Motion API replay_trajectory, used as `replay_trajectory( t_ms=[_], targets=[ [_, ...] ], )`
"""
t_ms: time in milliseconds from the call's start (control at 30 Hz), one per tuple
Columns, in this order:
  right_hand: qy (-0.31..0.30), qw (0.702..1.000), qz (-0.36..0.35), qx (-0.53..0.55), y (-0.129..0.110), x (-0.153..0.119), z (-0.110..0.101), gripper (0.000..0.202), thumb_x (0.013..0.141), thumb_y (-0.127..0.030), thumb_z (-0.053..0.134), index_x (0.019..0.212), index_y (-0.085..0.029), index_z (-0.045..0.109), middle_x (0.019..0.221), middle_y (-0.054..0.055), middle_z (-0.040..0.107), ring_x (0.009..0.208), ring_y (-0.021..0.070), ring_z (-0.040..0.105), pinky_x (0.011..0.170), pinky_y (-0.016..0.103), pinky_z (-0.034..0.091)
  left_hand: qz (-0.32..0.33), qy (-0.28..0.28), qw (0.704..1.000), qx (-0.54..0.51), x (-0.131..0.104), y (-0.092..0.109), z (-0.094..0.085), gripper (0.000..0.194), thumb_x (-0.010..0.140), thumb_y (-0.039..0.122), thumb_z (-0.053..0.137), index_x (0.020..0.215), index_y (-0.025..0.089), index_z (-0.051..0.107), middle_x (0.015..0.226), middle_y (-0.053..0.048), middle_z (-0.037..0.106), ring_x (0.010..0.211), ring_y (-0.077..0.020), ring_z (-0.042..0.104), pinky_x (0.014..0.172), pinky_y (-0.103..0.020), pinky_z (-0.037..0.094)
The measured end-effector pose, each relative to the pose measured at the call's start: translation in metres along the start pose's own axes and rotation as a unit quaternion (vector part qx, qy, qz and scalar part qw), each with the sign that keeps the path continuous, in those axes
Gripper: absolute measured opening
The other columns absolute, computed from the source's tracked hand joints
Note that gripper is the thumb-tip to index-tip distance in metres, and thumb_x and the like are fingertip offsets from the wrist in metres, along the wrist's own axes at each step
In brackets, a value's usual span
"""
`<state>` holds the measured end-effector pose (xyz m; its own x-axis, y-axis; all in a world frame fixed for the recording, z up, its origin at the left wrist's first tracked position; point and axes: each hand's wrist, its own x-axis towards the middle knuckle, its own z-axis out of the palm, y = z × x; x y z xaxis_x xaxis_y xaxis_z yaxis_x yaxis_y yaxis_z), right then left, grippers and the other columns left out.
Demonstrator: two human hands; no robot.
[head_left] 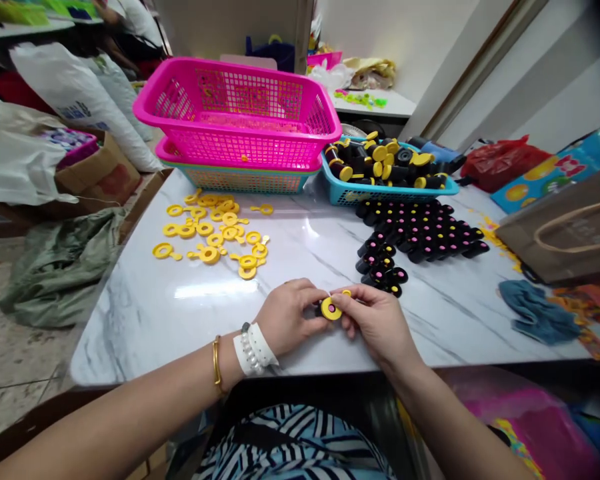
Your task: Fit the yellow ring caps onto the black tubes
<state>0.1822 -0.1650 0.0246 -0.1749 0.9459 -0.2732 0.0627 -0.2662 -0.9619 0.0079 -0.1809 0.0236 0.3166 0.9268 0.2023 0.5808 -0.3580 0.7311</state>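
Near the table's front edge, my left hand (pixel 293 317) is closed around a small black cylinder (pixel 319 309), mostly hidden by the fingers. A yellow ring cap (pixel 332 309) with a pink centre sits on the cylinder's end facing me. My right hand (pixel 375 317) pinches this yellow cap, thumb on its upper edge. Loose yellow ring pieces with tabs (pixel 210 230) lie scattered to the left. Several black cylinders (pixel 425 230) with pink or yellow dots on top stand grouped to the right.
Stacked pink and blue baskets (pixel 240 150) stand at the table's back. Beside them a blue basket (pixel 380 195) holds black cylinders with yellow caps. A brown paper bag (pixel 565 227) and blue cloth (pixel 535 310) lie at the right. White sacks (pixel 80 100) stand on the left floor; a person (pixel 133 30) sits beyond.
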Motion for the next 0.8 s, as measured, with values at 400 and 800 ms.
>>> replay_trajectory(
  t_ms=[400,800],
  targets=[
    [-0.019,0.999,-0.034,-0.033,0.0,-0.005,0.001,0.03,0.077,-0.044,0.074,0.077,-0.016,0.061,0.064,0.001,0.067,0.049,0.0116,0.061,0.049,0.022,0.05,-0.157,-0.099,0.944,-0.273,0.003,0.008,-0.011,0.023,0.088,0.032,0.055,0.089,0.022,0.075,0.071,0.002,0.069,0.052,-0.0082,0.047,0.052,-0.02,0.038],
    [-0.011,0.997,-0.078,-0.028,0.003,-0.009,0.005,0.03,0.078,-0.045,0.072,0.085,-0.016,0.066,0.066,0.0,0.064,0.047,0.0101,0.054,0.044,0.021,0.046,-0.026,0.07,0.996,-0.056,-0.017,0.008,0.009,0.044,0.074,0.039,0.075,0.11,0.018,0.061,0.092,-0.004,0.061,0.058,-0.0095,0.05,0.06,-0.024,0.047]
  ],
)
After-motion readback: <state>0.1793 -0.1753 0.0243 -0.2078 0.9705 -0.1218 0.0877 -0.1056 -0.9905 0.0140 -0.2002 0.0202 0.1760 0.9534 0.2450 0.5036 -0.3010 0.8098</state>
